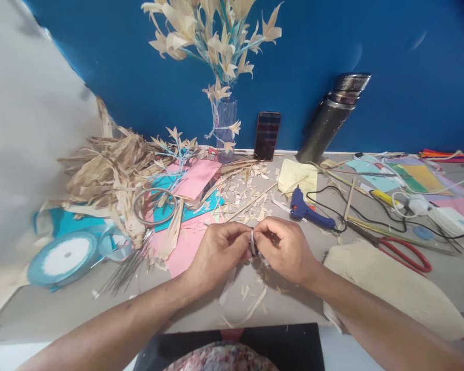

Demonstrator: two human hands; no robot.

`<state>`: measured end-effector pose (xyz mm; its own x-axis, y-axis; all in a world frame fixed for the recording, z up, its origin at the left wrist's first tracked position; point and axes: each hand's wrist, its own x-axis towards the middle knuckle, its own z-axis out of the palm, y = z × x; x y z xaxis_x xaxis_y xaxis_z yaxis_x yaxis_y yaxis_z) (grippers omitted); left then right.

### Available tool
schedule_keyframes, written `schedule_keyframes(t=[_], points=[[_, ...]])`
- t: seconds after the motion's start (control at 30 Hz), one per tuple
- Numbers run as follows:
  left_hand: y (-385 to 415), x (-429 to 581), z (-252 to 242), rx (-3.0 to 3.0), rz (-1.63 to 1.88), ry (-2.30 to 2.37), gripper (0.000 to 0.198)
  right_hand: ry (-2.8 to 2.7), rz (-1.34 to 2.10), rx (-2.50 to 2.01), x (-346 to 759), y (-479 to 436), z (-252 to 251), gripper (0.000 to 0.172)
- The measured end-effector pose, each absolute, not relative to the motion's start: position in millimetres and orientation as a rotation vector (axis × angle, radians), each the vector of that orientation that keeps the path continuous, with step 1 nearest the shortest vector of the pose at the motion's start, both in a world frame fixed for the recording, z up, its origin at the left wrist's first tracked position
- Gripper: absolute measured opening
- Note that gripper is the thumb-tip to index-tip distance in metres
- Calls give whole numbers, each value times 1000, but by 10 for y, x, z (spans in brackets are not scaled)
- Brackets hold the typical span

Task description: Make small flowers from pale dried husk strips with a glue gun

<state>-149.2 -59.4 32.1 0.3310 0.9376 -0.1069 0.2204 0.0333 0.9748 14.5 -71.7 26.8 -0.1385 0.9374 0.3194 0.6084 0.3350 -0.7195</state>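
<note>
We are pinching a pale strip (252, 241) between left hand (220, 248) and right hand (284, 249), its narrowness possibly inviting slippage.

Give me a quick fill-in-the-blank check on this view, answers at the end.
1. The left hand and right hand pinch a small pale strip; the glue gun lies nearer the ____ hand.
2. The scissors have handles coloured ____.
3. In the picture, the flask stands to the ____ of the phone.
4. The ribbon spool lies on the side of the person's ____ hand.

Missing words: right; red; right; left.
</note>
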Motion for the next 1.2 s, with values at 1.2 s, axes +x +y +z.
schedule_keyframes(t=[1.2], points=[[-612, -1509, 272, 1494, 838, 1155, 13, -2111, -206, -1160, 146, -739, 181, 26]])
